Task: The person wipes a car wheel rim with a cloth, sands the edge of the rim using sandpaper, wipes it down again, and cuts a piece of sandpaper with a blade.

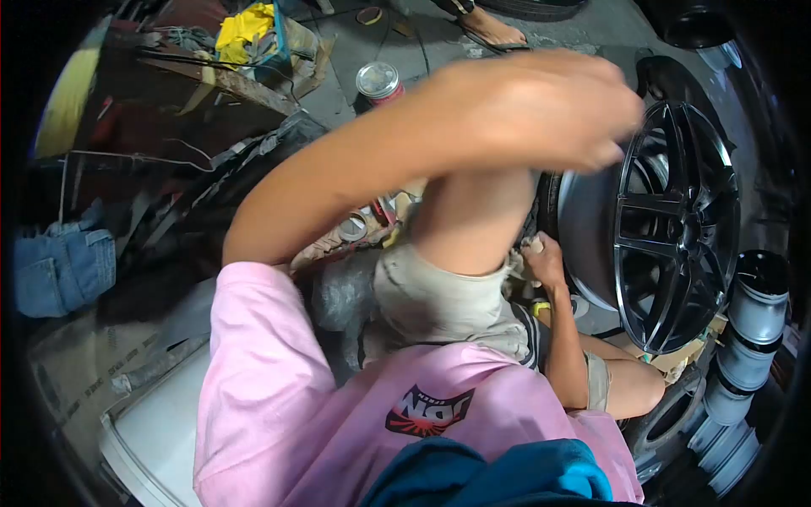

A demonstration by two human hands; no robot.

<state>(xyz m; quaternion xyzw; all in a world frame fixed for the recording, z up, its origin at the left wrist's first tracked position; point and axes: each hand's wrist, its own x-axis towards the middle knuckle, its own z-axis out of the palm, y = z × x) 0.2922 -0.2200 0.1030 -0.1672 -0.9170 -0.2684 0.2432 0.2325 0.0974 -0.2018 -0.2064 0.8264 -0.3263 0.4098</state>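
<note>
My left hand reaches across the upper middle of the view, over my raised knee. Motion blurs it, and its fingers look bent down beside the rim of a black spoked wheel; whether it holds anything is hidden. The wheel stands upright on the right, its spoked face turned right. Lower down, my right hand is closed round a pale crumpled cloth, between my knee and the wheel's silver barrel.
A tin with a metal lid stands on the floor. Behind it are a bin with yellow cloth and another person's sandalled foot. Silver wheels are stacked at the right. A tape roll lies among clutter.
</note>
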